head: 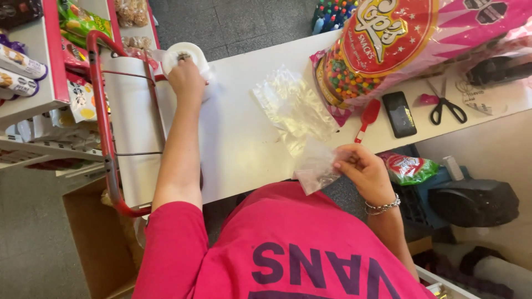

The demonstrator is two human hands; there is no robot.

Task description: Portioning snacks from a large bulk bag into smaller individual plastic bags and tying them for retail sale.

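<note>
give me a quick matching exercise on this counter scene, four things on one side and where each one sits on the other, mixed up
Things:
1. small clear bag
2. white roll
3. scissors
4. red scoop

Places:
A. under the left hand, at the far end of the white counter
B. flat on the counter, right of the black phone
C. pinched in the right hand, at the counter's near edge
D. between the big candy bag and the phone

Pairs: 1-C, 2-A, 3-B, 4-D
</note>
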